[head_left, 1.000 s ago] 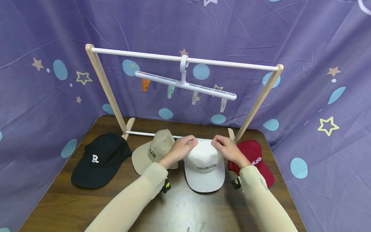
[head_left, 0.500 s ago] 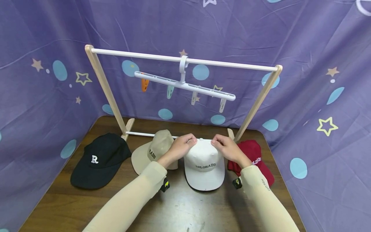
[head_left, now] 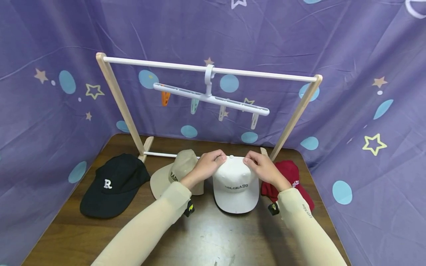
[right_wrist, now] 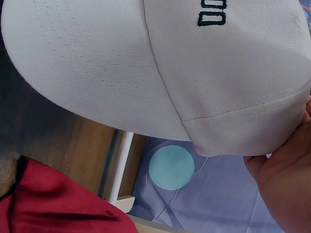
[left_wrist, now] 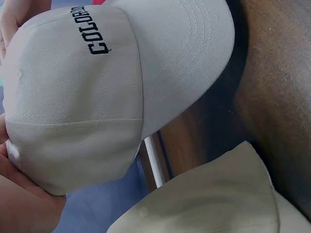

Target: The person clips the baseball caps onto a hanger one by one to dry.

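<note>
A white cap (head_left: 235,177) with dark COLORADO lettering is held between my two hands, its brim toward me. My left hand (head_left: 209,163) grips the crown at its upper left, thumb in front. At the upper right, my right hand (head_left: 263,168) pinches the crown the same way. In the left wrist view the cap (left_wrist: 82,97) is raised off the table, brim pointing down. The right wrist view shows my right hand (right_wrist: 286,179) at the crown's edge, its fingertips partly hidden behind the fabric.
A white hanger (head_left: 213,99) with several clips hangs from the rack's bar (head_left: 166,64). On the wooden table (head_left: 213,240) lie a black cap (head_left: 116,184), a beige cap (head_left: 181,168) left of my left hand, and a red cap (head_left: 289,177) partly behind my right wrist.
Both hands have lifted the white cap slightly, up and away from the table. The other caps and the hanger stay where they were.
</note>
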Demonstrator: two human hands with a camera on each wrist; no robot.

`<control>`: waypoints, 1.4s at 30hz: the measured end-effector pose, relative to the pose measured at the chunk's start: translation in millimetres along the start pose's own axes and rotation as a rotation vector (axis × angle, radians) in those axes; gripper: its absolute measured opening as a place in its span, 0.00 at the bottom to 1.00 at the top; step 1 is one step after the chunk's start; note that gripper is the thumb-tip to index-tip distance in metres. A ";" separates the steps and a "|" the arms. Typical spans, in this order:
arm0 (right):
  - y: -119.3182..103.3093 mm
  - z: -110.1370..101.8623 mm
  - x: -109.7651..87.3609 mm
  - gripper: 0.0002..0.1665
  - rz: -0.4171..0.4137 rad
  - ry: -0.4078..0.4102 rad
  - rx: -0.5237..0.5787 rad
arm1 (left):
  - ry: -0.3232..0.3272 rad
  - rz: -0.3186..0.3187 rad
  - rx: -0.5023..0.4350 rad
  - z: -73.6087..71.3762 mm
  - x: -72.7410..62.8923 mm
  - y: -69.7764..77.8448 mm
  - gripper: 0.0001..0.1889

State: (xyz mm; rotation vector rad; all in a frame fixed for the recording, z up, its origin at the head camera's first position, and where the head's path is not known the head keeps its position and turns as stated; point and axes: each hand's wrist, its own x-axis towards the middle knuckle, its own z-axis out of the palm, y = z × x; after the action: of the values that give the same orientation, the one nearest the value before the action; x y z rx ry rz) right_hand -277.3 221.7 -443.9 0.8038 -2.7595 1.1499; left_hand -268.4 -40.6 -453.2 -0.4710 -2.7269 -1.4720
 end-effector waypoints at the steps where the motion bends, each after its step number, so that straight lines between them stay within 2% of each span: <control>1: -0.7 -0.9 0.1 0.08 -0.002 0.003 -0.002 | 0.000 0.005 0.001 -0.5 0.8 0.6 0.10; 14: -6.1 -6.5 4.5 0.08 -0.043 0.048 -0.028 | 0.005 0.043 0.037 -7.8 8.8 6.7 0.10; 27: -17.2 -13.2 9.5 0.10 -0.036 0.116 -0.020 | 0.015 0.080 0.079 -20.1 20.5 16.4 0.11; 34: -20.8 -15.2 11.2 0.10 -0.048 0.147 -0.031 | 0.032 0.106 0.099 -21.6 25.2 17.4 0.11; 42: -27.0 -18.0 14.1 0.10 -0.022 0.181 -0.008 | 0.052 0.100 0.093 -22.7 26.3 22.9 0.12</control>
State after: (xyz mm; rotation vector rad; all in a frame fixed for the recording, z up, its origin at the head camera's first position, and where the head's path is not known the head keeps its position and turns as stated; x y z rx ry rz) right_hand -279.2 211.6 -410.0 0.6898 -2.6000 1.1457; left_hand -290.5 -40.6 -417.9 -0.5485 -2.6752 -1.3100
